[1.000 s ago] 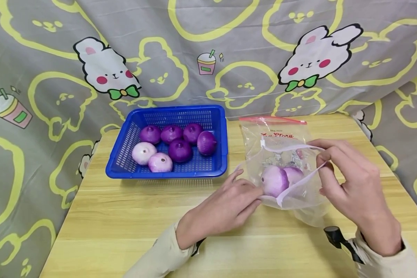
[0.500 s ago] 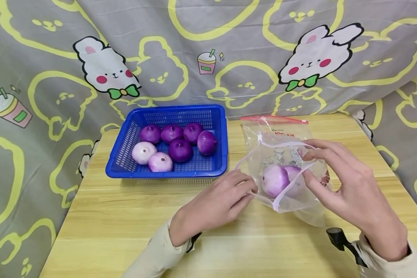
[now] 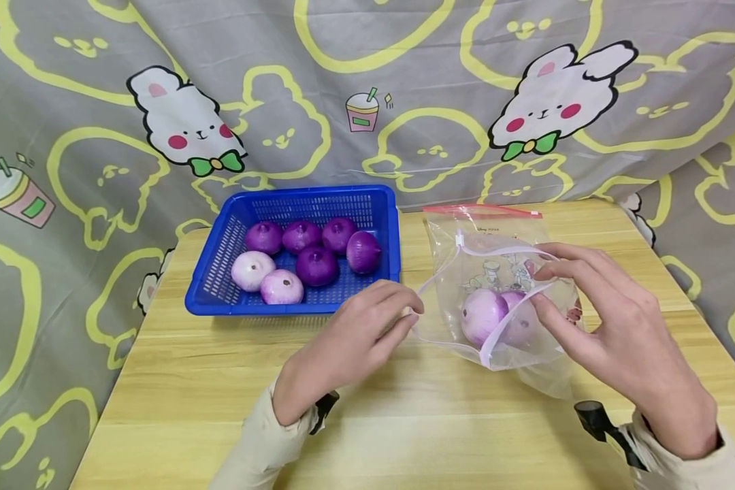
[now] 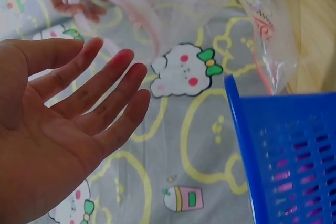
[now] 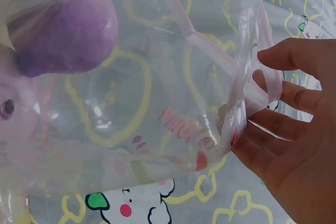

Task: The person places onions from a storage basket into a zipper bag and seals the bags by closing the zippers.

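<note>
A clear zip bag (image 3: pixel 459 275) with a white slider lies on the right of the table, its mouth spread. Two peeled purple onions (image 3: pixel 484 317) sit inside it. My right hand (image 3: pixel 618 327) holds the bag's right rim between thumb and fingers; in the right wrist view the zip strip (image 5: pixel 210 53) runs to those fingers. My left hand (image 3: pixel 349 333) is between the bag and a blue basket (image 3: pixel 294 307), just left of the bag's mouth. In the left wrist view, its fingers (image 4: pixel 107 85) are spread and loosely bent around nothing.
Several onions (image 3: pixel 316 265), dark purple and pale, lie in the basket at the back left. Another clear bag with a red zip (image 3: pixel 484 211) lies flat behind the open one. A patterned curtain (image 3: pixel 429 88) hangs close behind the table (image 3: pixel 177 381).
My left hand has let go of the bag's left rim and moved left, toward the basket. My right hand shifted slightly left with the rim, then stayed. The onions in the basket have not moved.
</note>
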A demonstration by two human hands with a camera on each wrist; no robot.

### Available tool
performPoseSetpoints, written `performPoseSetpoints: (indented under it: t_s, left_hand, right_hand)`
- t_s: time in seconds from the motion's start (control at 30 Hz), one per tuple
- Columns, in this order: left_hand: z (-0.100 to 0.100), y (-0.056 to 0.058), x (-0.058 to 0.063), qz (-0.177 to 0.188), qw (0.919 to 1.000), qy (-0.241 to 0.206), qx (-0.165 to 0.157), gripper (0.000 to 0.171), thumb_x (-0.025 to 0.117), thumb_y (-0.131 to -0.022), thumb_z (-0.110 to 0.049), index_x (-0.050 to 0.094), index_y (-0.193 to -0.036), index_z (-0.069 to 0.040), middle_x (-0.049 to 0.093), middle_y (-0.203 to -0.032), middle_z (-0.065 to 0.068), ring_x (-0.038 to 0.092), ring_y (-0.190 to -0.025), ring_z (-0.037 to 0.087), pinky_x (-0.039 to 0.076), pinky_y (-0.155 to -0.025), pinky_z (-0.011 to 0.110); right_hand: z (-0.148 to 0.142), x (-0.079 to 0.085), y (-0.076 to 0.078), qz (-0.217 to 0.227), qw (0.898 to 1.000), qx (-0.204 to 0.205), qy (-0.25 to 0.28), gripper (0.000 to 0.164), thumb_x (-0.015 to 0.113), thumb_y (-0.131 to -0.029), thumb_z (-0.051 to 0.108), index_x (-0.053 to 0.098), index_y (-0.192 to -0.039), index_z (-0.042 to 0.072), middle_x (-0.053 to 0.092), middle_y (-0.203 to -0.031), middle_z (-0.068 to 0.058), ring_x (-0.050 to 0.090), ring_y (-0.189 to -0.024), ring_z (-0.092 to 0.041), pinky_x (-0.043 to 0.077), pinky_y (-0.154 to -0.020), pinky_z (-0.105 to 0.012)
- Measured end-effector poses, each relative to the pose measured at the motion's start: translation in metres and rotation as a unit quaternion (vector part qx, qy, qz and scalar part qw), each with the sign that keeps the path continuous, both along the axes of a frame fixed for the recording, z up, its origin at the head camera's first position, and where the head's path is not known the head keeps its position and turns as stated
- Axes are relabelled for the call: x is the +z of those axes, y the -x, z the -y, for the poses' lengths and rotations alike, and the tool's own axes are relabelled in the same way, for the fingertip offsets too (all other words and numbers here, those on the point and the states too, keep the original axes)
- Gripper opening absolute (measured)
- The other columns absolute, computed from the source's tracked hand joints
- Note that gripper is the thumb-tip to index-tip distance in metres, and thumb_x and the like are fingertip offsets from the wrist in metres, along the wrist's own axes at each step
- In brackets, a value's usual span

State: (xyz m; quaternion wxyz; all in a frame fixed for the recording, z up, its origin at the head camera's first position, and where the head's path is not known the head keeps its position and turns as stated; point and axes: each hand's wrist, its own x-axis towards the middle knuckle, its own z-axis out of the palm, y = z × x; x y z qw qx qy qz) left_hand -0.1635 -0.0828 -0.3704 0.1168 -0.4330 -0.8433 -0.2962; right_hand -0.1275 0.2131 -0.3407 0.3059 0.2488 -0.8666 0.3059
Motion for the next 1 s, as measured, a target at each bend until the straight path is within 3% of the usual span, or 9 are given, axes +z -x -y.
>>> performPoseSetpoints:
  t_s: [0.2, 0.47, 0.63, 0.77, 1.0]
  left_hand:
    - [0.014, 0.014, 0.0, 0.011, 0.999, -0.001, 0.044, 0.011, 0.059, -0.099, -0.011, 0.067, -0.106, -0.008, 0.066, -0.11, 0.002, 0.06, -0.109, 0.015, 0.048, -0.099, 0.028]
    - [0.038, 0.037, -0.009, 0.037, 0.9948, -0.018, 0.092, 0.01, 0.062, -0.097, -0.009, 0.067, -0.104, -0.005, 0.068, -0.105, 0.004, 0.062, -0.103, 0.019, 0.05, -0.093, 0.034]
    - [0.052, 0.045, -0.01, 0.047, 0.9912, -0.016, 0.123, 0.011, 0.064, -0.095, -0.008, 0.067, -0.105, -0.004, 0.068, -0.102, 0.007, 0.063, -0.099, 0.023, 0.05, -0.09, 0.038]
    - [0.063, 0.048, -0.009, 0.066, 0.9866, -0.018, 0.148, 0.014, 0.066, -0.094, -0.008, 0.068, -0.108, -0.006, 0.068, -0.108, 0.008, 0.062, -0.105, 0.026, 0.049, -0.095, 0.041]
    - [0.074, 0.054, -0.011, 0.095, 0.979, 0.044, 0.175, 0.019, 0.069, -0.093, -0.011, 0.066, -0.112, -0.005, 0.066, -0.114, 0.011, 0.06, -0.11, 0.028, 0.046, -0.1, 0.044]
  right_hand:
    - [-0.001, 0.001, 0.0, -0.003, 1.0, 0.001, 0.002, 0.035, 0.057, -0.092, 0.034, 0.07, -0.099, 0.003, 0.066, -0.122, -0.015, 0.055, -0.107, -0.002, 0.036, -0.063, -0.006]
    - [-0.003, -0.002, 0.001, -0.005, 1.0, -0.005, -0.001, 0.038, 0.055, -0.094, 0.038, 0.07, -0.099, 0.004, 0.066, -0.122, -0.013, 0.055, -0.107, -0.002, 0.037, -0.064, -0.006]
    - [-0.003, -0.002, 0.003, -0.01, 1.0, -0.001, -0.004, 0.036, 0.055, -0.094, 0.036, 0.07, -0.099, 0.004, 0.066, -0.123, -0.013, 0.058, -0.11, -0.009, 0.038, -0.064, -0.008]
    - [-0.003, -0.002, 0.004, -0.011, 1.0, -0.002, -0.006, 0.035, 0.055, -0.093, 0.035, 0.07, -0.099, 0.004, 0.066, -0.124, -0.012, 0.058, -0.115, -0.014, 0.037, -0.068, -0.009]
    - [-0.006, -0.004, 0.003, -0.008, 1.0, -0.006, -0.005, 0.033, 0.055, -0.093, 0.033, 0.07, -0.099, 0.004, 0.066, -0.124, -0.013, 0.058, -0.116, -0.017, 0.036, -0.072, -0.009]
